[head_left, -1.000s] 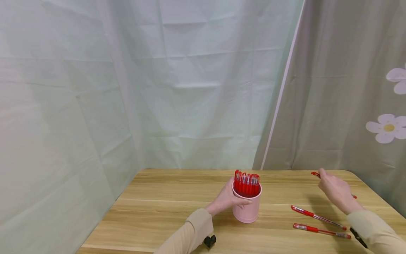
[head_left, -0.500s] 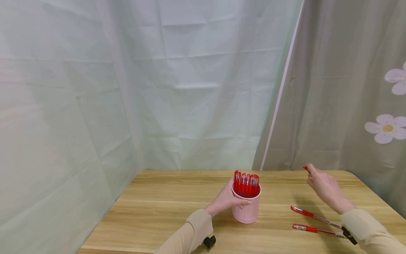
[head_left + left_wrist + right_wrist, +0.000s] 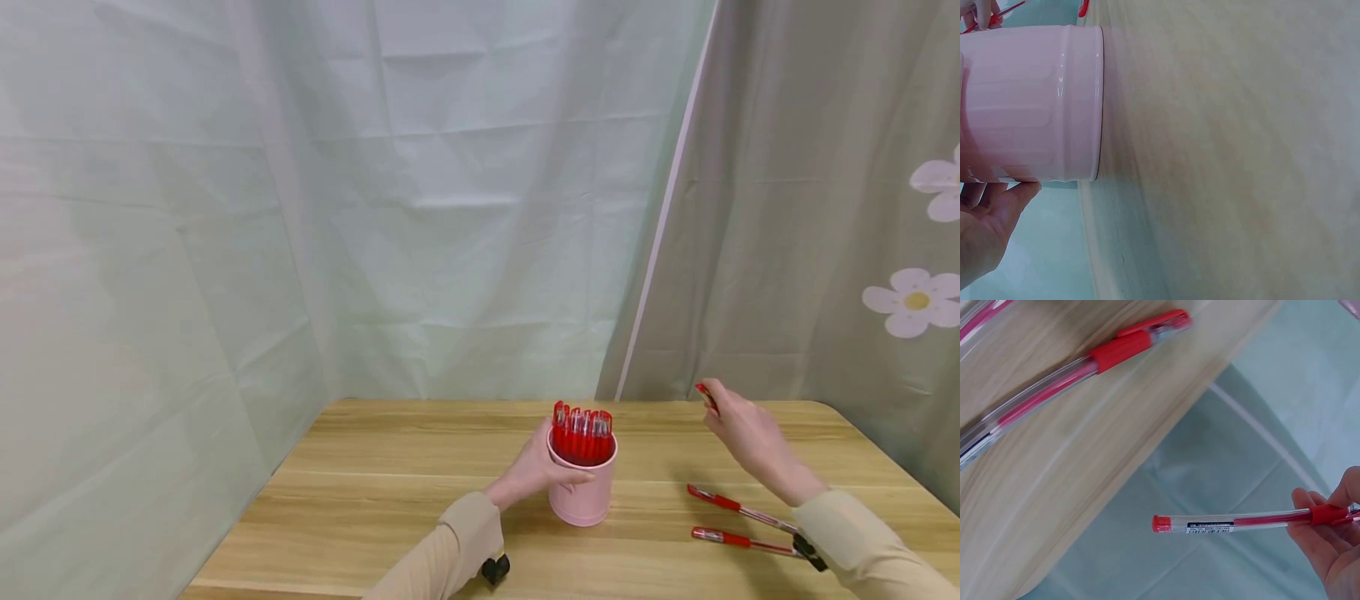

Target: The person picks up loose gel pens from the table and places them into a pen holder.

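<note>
A pink cup stands upright on the table, holding a bunch of red pens with their capped ends up. My left hand grips the cup from its left side, thumb across the front below the rim; the left wrist view shows the cup wall close up. Raised above the table at the right, my right hand pinches one clear-barrelled red pen near its red grip and cap. Two similar pens, an upper pen and a lower pen, lie below it, their right ends behind the sleeve.
The wooden table reaches back to pale green curtains. A grey curtain with white flowers hangs at the right. Both wrists wear dark bands.
My right hand has moved left and slightly up, carrying the pen toward the cup. The left hand and cup have stayed in place.
</note>
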{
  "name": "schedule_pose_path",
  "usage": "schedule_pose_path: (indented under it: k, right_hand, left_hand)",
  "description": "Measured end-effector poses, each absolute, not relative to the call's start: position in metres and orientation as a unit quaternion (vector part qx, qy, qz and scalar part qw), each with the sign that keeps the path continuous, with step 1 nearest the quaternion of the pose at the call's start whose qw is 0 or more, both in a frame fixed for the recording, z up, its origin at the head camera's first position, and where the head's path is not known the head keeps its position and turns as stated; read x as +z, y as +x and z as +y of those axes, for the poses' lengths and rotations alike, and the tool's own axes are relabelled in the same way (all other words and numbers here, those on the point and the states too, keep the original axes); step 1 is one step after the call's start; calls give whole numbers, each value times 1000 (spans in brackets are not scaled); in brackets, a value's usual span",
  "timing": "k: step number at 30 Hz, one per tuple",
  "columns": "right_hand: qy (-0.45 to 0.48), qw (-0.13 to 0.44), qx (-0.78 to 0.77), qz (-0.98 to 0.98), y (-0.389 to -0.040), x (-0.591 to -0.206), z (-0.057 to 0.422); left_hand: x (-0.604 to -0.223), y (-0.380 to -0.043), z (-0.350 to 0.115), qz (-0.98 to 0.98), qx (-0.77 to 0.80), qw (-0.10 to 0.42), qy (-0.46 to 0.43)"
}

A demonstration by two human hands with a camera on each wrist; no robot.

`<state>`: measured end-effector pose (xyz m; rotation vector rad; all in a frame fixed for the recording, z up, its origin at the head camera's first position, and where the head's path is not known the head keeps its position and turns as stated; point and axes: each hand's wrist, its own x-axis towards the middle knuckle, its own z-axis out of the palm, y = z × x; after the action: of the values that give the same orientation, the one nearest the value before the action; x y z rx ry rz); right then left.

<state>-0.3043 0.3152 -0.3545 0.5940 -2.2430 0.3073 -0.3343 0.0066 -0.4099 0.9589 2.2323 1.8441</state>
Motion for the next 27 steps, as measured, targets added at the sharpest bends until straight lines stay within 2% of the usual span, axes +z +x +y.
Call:
schedule_pose_path:
  k: [13,21,27]
  right_hand:
    - [265,407,149,-861,-303,-344,289]
    - [271,398,184,-857,-299,-339,277]
    - [290,418,204,-836,-299,-332,271]
  left_hand:
    - [-409,-332,6,721,612,49,321]
    - [-388,-314,1,718,608,50,335]
    - [-382,-309,0,714,617,63,325]
